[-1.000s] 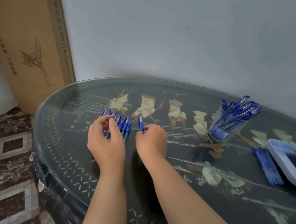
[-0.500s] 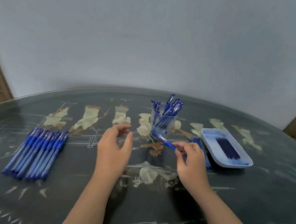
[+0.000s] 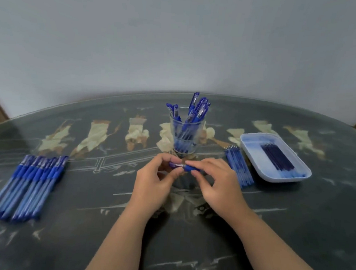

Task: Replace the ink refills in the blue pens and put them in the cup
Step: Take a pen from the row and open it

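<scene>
Blue pens by left table edge; clear cup; pale blue tray; dark table, cream-and-brown figures.

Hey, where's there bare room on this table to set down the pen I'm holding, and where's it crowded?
Bare tabletop lies between the row of pens and your left hand, and near you, in front of the tray, right of your right hand. It is crowded from the cup across the loose refills to the tray. Both hands grip the pen.
</scene>
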{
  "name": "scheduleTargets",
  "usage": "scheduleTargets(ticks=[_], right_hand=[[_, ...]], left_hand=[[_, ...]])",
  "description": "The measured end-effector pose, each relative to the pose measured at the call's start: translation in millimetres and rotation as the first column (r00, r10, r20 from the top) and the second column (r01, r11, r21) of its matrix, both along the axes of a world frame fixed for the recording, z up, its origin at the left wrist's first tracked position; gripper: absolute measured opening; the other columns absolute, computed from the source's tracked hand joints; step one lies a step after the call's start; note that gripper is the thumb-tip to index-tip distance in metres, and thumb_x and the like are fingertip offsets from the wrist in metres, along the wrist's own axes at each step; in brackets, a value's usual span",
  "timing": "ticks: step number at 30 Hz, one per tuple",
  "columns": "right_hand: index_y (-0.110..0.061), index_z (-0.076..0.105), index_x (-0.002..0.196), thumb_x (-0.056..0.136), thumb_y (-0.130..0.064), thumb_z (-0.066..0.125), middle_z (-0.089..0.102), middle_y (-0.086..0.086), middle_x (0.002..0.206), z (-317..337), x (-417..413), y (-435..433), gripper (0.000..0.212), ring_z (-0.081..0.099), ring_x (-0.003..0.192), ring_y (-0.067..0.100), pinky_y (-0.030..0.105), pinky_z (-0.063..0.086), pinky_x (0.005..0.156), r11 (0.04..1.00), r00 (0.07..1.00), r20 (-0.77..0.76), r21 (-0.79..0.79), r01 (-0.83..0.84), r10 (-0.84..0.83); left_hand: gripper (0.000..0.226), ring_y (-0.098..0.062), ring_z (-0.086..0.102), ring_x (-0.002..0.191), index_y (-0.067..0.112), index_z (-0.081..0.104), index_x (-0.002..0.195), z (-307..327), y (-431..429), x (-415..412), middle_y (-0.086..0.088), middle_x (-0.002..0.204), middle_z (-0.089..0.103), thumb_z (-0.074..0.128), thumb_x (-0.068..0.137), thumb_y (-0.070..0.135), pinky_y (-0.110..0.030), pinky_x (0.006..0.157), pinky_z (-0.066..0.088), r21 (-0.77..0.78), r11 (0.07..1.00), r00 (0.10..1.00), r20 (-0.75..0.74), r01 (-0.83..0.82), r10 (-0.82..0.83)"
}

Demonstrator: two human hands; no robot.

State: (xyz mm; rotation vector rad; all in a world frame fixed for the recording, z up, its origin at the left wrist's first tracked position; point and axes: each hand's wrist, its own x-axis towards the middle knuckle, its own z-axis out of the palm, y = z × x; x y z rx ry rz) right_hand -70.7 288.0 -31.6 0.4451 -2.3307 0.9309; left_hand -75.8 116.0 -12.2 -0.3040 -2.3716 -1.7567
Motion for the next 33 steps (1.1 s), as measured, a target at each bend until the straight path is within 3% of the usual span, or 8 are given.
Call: scheduleTargets(ticks=[4,9,12,16,20,26,28,33], right_hand=[[-0.021,0.075,0.107,0.083,-0.014,0.070,0.070,-0.010,0.094,-0.3,-1.4,-0.5,0.026,0.060,0.087,0.011,0.034,0.051,0.079,0.999,0.999,-0.037,-0.008,-0.036,0.035],[-0.020,0.076,0.103,0.081,-0.006,0.072,0.065,-0.018,0.091,1.6,-2.9,-4.0,0.026,0.060,0.084,0.009,0.035,0.051,0.076,0.996,0.996,-0.065,-0.061,-0.070,0.066],[-0.020,0.077,0.104,0.082,-0.004,0.071,0.067,-0.015,0.090,1.0,-3.2,-5.5,0.027,0.060,0.083,0.013,0.041,0.052,0.074,0.993,0.994,-0.062,-0.074,-0.090,0.085],[-0.018,0.077,0.103,0.085,-0.009,0.066,0.069,-0.011,0.089,1.1,-2.8,-6.6,0.023,0.059,0.082,0.017,0.042,0.050,0.073,0.997,0.992,-0.105,-0.044,-0.069,0.064],[-0.016,0.077,0.103,0.089,-0.011,0.063,0.068,-0.008,0.088,1.1,-0.9,-7.7,0.020,0.057,0.080,0.020,0.042,0.047,0.071,0.999,0.988,-0.145,0.017,-0.047,0.049],[-0.016,0.076,0.105,0.084,0.000,0.069,0.067,-0.006,0.087,-0.1,-0.8,-9.4,0.027,0.057,0.079,0.023,0.045,0.046,0.068,0.997,0.982,-0.185,0.075,-0.019,0.032],[-0.015,0.075,0.106,0.083,0.002,0.070,0.067,-0.006,0.088,0.1,-0.3,-9.6,0.030,0.056,0.080,0.024,0.045,0.046,0.069,0.995,0.979,-0.202,0.096,-0.008,0.027],[-0.016,0.075,0.109,0.081,0.005,0.069,0.066,-0.006,0.088,2.4,2.5,-12.0,0.035,0.054,0.081,0.022,0.040,0.043,0.070,0.988,0.976,-0.219,0.152,0.022,0.012]], left_hand=[[0.013,-0.002,0.066,0.078,0.025,0.073,0.087,-0.6,0.5,-2.6,0.012,0.080,0.073,0.076,0.082,0.014,-0.014,0.074,0.048,-0.017,0.999,1.000,-0.001,-0.029,0.029],[0.011,-0.012,0.068,0.081,0.027,0.073,0.083,-3.2,-3.2,-7.4,0.006,0.080,0.074,0.073,0.085,0.016,-0.034,0.080,0.054,0.057,0.998,0.997,0.081,-0.014,0.009],[0.009,-0.010,0.064,0.075,0.024,0.073,0.081,-4.4,-4.5,-8.0,0.006,0.075,0.073,0.073,0.085,0.016,-0.037,0.079,0.053,0.101,0.995,0.994,0.107,-0.010,-0.001],[0.009,-0.007,0.059,0.066,0.023,0.072,0.081,-2.3,-4.2,-7.2,0.011,0.068,0.069,0.072,0.087,0.016,-0.032,0.071,0.046,0.121,0.993,0.993,0.119,-0.001,-0.014],[0.008,-0.006,0.058,0.062,0.021,0.071,0.081,2.2,-3.0,-4.8,0.008,0.068,0.069,0.070,0.088,0.017,-0.031,0.070,0.050,0.119,0.993,0.991,0.133,-0.024,0.008],[0.006,-0.010,0.054,0.054,0.016,0.069,0.084,5.4,-3.1,-2.4,0.004,0.062,0.062,0.068,0.090,0.018,-0.022,0.059,0.047,0.138,0.990,0.986,0.165,-0.040,0.017],[0.007,-0.010,0.054,0.054,0.014,0.068,0.084,6.8,-2.3,-1.9,-0.001,0.066,0.064,0.067,0.090,0.016,-0.019,0.056,0.046,0.157,0.987,0.984,0.178,-0.046,0.018],[0.006,-0.012,0.056,0.054,0.011,0.068,0.086,7.0,-0.9,-1.2,-0.020,0.086,0.070,0.066,0.091,0.016,-0.033,0.066,0.050,0.184,0.981,0.978,0.208,-0.059,0.020]])
